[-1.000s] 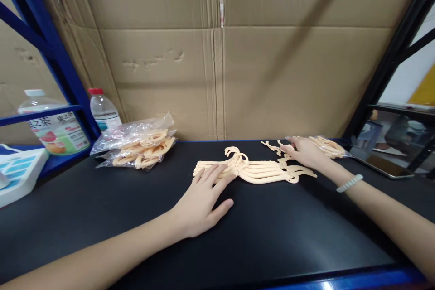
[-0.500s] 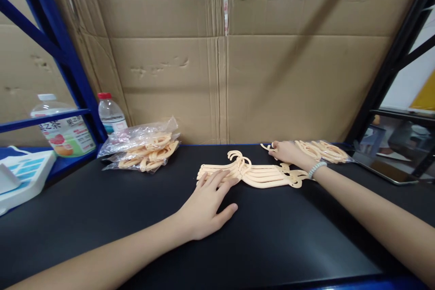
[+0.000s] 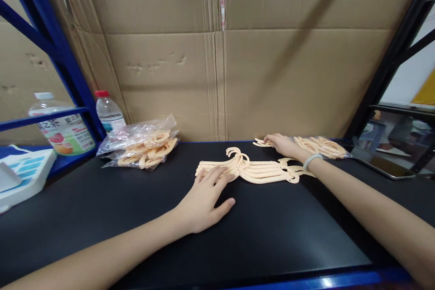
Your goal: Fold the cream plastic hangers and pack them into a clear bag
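Observation:
Fanned out side by side on the black tabletop lie several cream plastic clothes hangers [image 3: 263, 171], their curved hooks toward the back. My left hand [image 3: 207, 199] rests palm down over their left end, fingers stretched and thumb apart. Farther back on the right, my right hand [image 3: 283, 145] has its fingers bent down on cream hanger pieces [image 3: 261, 143], whose thin ends stick out to the left. The rest of those pieces is hidden by the hand. Beneath the right wrist, more cream hanger parts [image 3: 292, 174] with rounded ends show.
Bagged cream hangers [image 3: 149, 149] are piled at the back left, and another clear bag of hangers [image 3: 322, 146] is right of my right hand. A phone [image 3: 384, 163] lies at the right edge. Bottles [image 3: 110, 113] stand left; cardboard [image 3: 163, 68] walls the back.
My right hand has moved slightly back and left, along with the hanger pieces at its fingertips. My left hand stays on the hangers. The whole view has shifted slightly.

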### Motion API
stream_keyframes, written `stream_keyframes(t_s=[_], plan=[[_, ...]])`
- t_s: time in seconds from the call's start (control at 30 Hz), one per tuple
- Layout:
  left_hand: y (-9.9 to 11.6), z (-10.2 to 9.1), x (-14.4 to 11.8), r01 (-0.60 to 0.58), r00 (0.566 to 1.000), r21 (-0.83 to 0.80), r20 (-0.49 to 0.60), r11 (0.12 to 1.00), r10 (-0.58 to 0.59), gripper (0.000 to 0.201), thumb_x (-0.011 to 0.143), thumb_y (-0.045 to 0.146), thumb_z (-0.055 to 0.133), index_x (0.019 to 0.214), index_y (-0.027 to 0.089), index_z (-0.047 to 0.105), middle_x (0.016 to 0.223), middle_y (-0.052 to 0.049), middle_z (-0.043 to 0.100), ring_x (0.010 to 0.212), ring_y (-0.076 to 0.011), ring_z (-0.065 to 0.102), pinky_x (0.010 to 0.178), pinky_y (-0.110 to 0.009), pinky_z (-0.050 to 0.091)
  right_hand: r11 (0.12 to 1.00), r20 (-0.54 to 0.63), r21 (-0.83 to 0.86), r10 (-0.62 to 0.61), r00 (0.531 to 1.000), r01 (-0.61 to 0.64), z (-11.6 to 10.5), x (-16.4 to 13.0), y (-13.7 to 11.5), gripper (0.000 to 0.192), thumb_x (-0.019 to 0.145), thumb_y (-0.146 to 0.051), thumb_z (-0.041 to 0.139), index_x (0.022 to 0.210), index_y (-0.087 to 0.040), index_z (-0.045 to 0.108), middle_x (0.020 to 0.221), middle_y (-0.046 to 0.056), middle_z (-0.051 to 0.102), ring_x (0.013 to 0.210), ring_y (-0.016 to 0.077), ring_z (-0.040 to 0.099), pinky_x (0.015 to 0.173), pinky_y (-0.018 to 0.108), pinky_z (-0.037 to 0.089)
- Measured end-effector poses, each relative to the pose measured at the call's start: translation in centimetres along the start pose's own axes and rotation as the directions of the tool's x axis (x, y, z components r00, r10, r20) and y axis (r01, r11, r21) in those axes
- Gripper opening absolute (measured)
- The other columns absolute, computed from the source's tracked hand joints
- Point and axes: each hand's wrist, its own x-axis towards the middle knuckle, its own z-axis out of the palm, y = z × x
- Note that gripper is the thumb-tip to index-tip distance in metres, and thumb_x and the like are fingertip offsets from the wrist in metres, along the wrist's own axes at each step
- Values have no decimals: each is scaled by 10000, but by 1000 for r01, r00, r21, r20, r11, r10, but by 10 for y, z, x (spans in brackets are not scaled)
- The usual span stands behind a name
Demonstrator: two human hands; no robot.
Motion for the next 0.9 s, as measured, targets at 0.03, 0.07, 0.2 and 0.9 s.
stream_keyframes(t_s=[0.03, 0.07, 0.2, 0.9], plan=[[0, 0, 0, -2, 1000, 3, 1, 1000, 2, 459, 896, 359, 497, 1331, 228, 435, 1427, -119, 424, 1343, -296, 336, 1094, -540, 265, 1000, -31, 1, -5, 1000, 5, 0, -1, -1, 402, 822, -10, 404, 1125, -180, 607, 1200, 110, 628, 1132, 250, 550, 936, 399, 432], [0, 0, 0, -2, 1000, 6, 2, 1000, 2, 451, 897, 357, 494, 1323, 222, 441, 1418, -122, 433, 1340, -295, 341, 1095, -541, 260, 1000, -57, 5, -11, 998, 12, -1, -2, -3, 421, 823, -10, 390, 1147, -175, 600, 1230, 115, 612, 1160, 257, 531, 959, 418, 423], [1, -1, 1, -15, 1000, 9, -11, 1000, 15, 417, 894, 344, 495, 1288, 211, 462, 1371, -125, 474, 1308, -298, 375, 1082, -547, 266, 999, -121, 31, -32, 992, 36, -11, -14, -21, 456, 828, -35, 365, 1207, -160, 585, 1233, 118, 617, 1168, 239, 542, 1015, 413, 411], [0, 1, 0, -2, 1000, 19, -24, 1000, 2, 330, 900, 312, 477, 1205, 207, 546, 1330, -102, 528, 1266, -277, 439, 1102, -505, 279, 990, 199, -63, -114, 973, 129, -2, -71, -112, 652, 938, -422, 228, 1460, -35, 273, 1508, 213, 249, 1396, 337, 235, 1099, 548, 259]])
